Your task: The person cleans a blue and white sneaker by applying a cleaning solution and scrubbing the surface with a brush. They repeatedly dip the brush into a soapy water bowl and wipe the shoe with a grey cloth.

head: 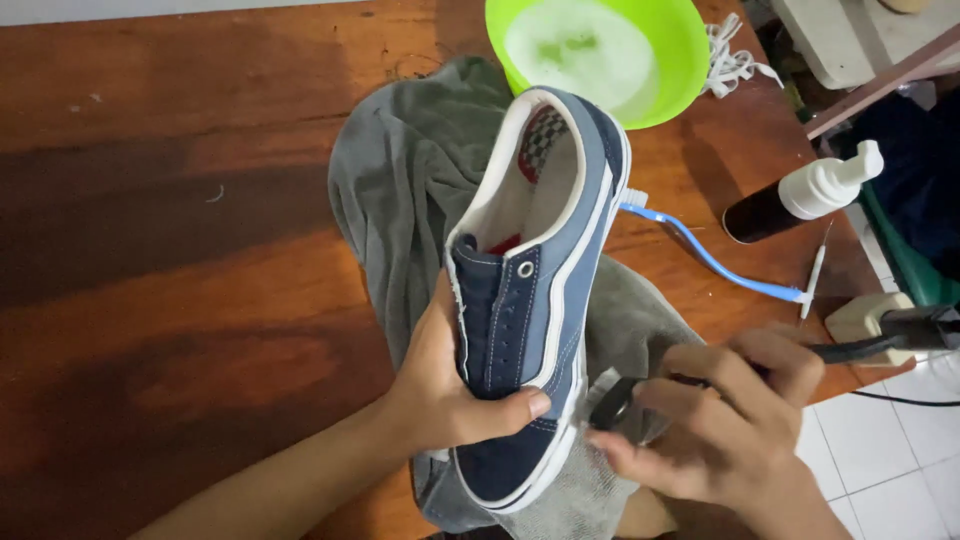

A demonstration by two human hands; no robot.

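At frame centre, our left hand [450,385] grips the laceless blue sneaker [535,300] over the grey towel [400,170]; our right hand [730,425] fingers pinch a black tool [615,402] at its sole, cleaning unfinished.

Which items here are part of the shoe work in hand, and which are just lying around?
In hand:
- blue sneaker, held by the left hand
- small dark round-headed tool, in the right hand, at the sole edge
- grey cloth under the shoe

Lying about:
- green basin of cloudy liquid
- blue toothbrush
- dark pump bottle
- white laces
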